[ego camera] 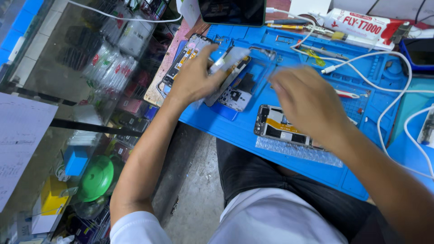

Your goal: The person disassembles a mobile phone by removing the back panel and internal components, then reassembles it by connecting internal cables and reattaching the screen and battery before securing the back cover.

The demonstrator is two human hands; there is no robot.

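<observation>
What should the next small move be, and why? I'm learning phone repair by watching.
Probably bring the right hand across to steady the phone. The left hand holds it tilted above the blue mat, while the right hand is blurred in motion over the open frame, holding nothing that shows.

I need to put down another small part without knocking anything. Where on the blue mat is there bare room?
Bare blue mat lies along the near edge, between the left hand and the opened phone on bubble wrap. A second patch sits right of the white cable. The far edge is crowded with tools, a glue tube and cables.
</observation>
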